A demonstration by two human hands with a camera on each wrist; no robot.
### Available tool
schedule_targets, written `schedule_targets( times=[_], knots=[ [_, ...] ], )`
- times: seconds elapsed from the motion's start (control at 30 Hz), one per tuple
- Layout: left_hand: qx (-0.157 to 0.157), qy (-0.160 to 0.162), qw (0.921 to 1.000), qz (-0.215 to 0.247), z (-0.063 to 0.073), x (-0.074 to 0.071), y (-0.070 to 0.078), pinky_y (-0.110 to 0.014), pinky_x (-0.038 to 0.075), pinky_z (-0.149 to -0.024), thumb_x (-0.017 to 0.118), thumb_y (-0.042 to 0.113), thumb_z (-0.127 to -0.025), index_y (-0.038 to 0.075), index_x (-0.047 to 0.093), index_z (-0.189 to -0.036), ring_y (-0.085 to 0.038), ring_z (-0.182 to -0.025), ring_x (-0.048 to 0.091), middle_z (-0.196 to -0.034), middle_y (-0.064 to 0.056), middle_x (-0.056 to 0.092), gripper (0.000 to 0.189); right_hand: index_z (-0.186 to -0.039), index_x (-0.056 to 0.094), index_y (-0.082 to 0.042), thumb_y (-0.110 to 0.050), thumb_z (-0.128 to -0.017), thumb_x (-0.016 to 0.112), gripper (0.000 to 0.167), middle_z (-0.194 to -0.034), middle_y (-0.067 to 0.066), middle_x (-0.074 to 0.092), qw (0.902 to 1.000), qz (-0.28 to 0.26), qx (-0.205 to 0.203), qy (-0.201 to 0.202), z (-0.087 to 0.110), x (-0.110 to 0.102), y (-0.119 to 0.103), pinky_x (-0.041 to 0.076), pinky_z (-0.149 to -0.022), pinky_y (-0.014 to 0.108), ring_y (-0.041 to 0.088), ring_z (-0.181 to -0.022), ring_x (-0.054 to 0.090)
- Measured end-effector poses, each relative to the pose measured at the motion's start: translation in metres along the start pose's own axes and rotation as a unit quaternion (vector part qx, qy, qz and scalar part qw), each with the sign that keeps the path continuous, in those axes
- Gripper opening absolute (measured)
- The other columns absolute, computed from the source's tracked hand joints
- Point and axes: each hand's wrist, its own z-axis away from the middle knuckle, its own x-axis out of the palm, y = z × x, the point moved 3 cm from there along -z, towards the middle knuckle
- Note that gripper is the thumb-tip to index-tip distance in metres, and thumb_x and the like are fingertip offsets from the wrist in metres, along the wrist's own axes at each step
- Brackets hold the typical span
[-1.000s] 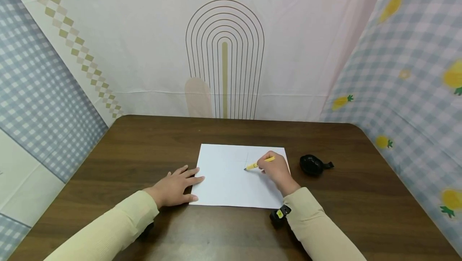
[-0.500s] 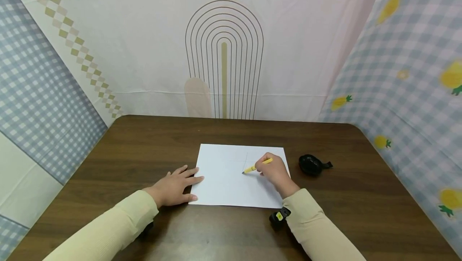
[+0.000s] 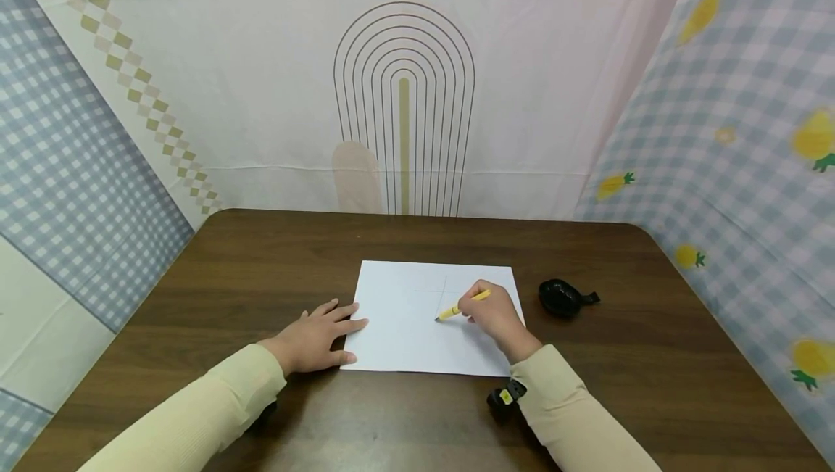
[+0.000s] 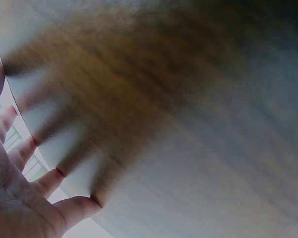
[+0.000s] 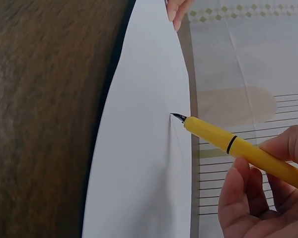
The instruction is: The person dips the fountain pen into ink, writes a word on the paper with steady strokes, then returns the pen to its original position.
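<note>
A white sheet of paper (image 3: 398,341) lies on the brown table in the head view. My right hand (image 3: 492,312) pinches a yellow fountain pen (image 3: 462,308) over the paper's right half. In the right wrist view the dark nib of the fountain pen (image 5: 208,133) meets the sheet at the end of a thin line. A faint cross-shaped pair of lines shows near the sheet's upper middle. My left hand (image 3: 313,340) rests with spread fingers on the paper's left edge; in the left wrist view its fingertips (image 4: 82,207) press down along that edge.
To the right of the paper sits a small glossy black object (image 3: 561,298) with a short tail. The wooden table (image 3: 261,262) ends at a white patterned cloth (image 3: 261,95) behind it. Checked cloths (image 3: 730,189) hang at both sides.
My right hand has drawn the fountain pen downward and slightly left, and the thin upright line has grown longer behind the nib. My left hand has stayed in place.
</note>
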Motion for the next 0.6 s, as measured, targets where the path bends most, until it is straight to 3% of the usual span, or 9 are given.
schedule_targets(
  times=[0.6],
  knots=[
    [0.000,0.003,1.0000,0.000,-0.0002,0.0016,-0.0009,-0.075,0.024,-0.098,0.064,0.044,-0.091,0.022,0.047,-0.145,-0.043,-0.142,0.022,-0.156,-0.009,0.032,0.061,-0.073,0.058,-0.003,-0.002,-0.078,0.061,0.006,-0.074,0.008,0.063,0.9993,0.006,-0.029,-0.022,0.0093,0.0044,-0.0018,0.049,-0.060,0.027,0.018,-0.067,0.056]
  ],
)
